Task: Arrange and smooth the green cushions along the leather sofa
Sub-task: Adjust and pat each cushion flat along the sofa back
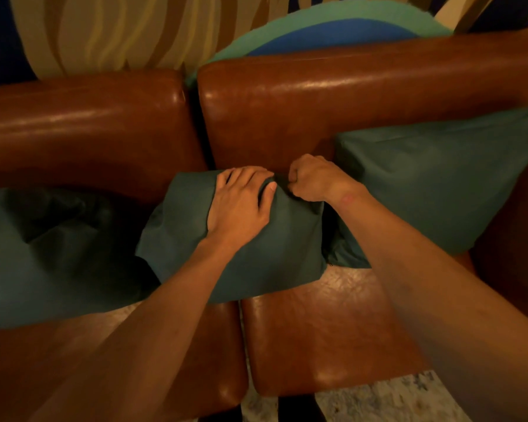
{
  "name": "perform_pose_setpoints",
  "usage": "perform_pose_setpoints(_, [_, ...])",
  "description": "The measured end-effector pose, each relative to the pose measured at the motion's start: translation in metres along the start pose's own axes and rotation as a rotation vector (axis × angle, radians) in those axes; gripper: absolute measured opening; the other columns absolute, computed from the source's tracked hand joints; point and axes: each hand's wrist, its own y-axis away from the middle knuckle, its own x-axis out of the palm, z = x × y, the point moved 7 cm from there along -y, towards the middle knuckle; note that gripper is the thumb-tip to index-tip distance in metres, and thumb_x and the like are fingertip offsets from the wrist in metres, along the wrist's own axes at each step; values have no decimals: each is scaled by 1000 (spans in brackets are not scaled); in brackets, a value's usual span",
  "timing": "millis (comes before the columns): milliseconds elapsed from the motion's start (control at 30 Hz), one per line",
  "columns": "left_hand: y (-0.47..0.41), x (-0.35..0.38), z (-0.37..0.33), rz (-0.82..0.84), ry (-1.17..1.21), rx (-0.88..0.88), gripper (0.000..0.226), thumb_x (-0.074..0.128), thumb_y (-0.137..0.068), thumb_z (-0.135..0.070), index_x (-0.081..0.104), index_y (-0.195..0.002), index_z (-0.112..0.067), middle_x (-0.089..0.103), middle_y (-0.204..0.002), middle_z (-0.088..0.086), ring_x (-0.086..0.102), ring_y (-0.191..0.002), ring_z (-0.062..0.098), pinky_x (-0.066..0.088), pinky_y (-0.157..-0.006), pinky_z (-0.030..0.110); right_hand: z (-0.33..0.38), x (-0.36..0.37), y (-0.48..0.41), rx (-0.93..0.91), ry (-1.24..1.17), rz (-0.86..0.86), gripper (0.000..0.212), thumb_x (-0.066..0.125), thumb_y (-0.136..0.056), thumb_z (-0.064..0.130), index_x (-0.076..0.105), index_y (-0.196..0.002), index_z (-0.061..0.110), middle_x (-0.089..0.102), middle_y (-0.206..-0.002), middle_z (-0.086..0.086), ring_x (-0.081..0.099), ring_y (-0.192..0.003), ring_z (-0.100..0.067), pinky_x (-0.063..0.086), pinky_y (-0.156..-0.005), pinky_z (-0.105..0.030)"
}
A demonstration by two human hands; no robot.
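Cushion work at mid-sofa. Middle cushion (256, 248) propped over the gap between the two seat pads of the leather sofa (326, 330), top edge toward the backrest, overlapping the left cushion (43, 254) and touching the lower corner of the right cushion (439, 178), itself leaning upright on the backrest. Left hand (241, 205) laid on the upper face, fingers straight and slightly spread, thumb out — likely to pin the filling flat against a tug from the other side. Right hand (310, 179) curled tight, knuckles up, pinching cloth at the top right corner — probably to draw slack out of that corner. Both forearms extended forward and converging, wrists close together. Left cushion dented and creased, not yet smoothed by the look of it.
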Motion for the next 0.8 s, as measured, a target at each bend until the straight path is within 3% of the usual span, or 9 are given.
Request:
perform_pose_setpoints(133, [3,1,-1,-5,-3,3,36,43,-106,-37,67,-125,-20,67,-126,-5,59,-118,17,37,-107,41,-5,-1,-5,66,36,2,2,62,-91,14,65,-92,14,66,-121,-13,65,-106,-33,55,-86,-35])
perform_pose_setpoints(167, [3,1,-2,-4,-5,2,36,42,-106,-37,67,-125,-20,67,-126,-5,59,-118,17,37,-107,41,-7,-1,-7,81,32,-18,6,64,-92,15,61,-87,14,65,-121,-13,64,-106,-33,54,-84,-34])
perform_pose_setpoints(267, [5,0,-2,-6,-11,1,37,41,-106,-37,67,-126,-19,67,-126,-4,59,-119,18,37,-108,41,-19,-4,-6,106,-11,-93,16,68,-93,22,69,-105,11,66,-125,-12,64,-114,-34,55,-92,-37])
perform_pose_setpoints(367, [8,-2,-1,-23,-3,-2,36,42,-107,-36,67,-126,-18,67,-127,-3,59,-120,19,38,-108,42,-38,-15,-2,84,-117,-217,19,64,-94,23,74,-105,11,73,-119,-12,67,-115,-33,56,-99,-43])
perform_pose_setpoints(433, [9,-3,1,-31,4,-8,35,43,-107,-35,66,-127,-18,67,-128,-3,59,-121,19,38,-108,42,-55,-20,1,78,-257,-348,15,59,-98,20,67,-102,8,73,-118,-15,65,-117,-33,52,-100,-42])
perform_pose_setpoints(533, [9,-1,-1,-4,12,0,36,43,-106,-33,66,-128,-17,68,-127,-1,58,-123,21,36,-109,42,-82,-16,13,101,-662,-598,7,50,-104,11,56,-101,12,63,-101,-12,57,-98,-25,44,-89,-33])
perform_pose_setpoints(633, [11,3,-4,8,-15,12,36,43,-105,-33,67,-126,-17,69,-125,-1,59,-124,22,35,-110,42,-89,-3,13,148,-919,-612,20,52,-105,18,49,-86,22,52,-83,1,52,-86,-19,44,-81,-38])
perform_pose_setpoints(700, [14,4,-5,1,-25,20,35,44,-105,-33,68,-125,-17,69,-125,-1,59,-124,22,35,-110,42,-84,-10,9,145,-893,-567,27,61,-102,36,48,-80,26,52,-77,5,55,-83,-18,50,-82,-44])
perform_pose_setpoints(800, [17,4,-5,-19,-30,31,34,44,-105,-32,68,-124,-17,69,-124,-2,59,-124,21,36,-110,42,-71,-27,2,61,-484,-438,29,69,-94,52,68,-85,23,70,-85,2,64,-94,-17,48,-84,-31])
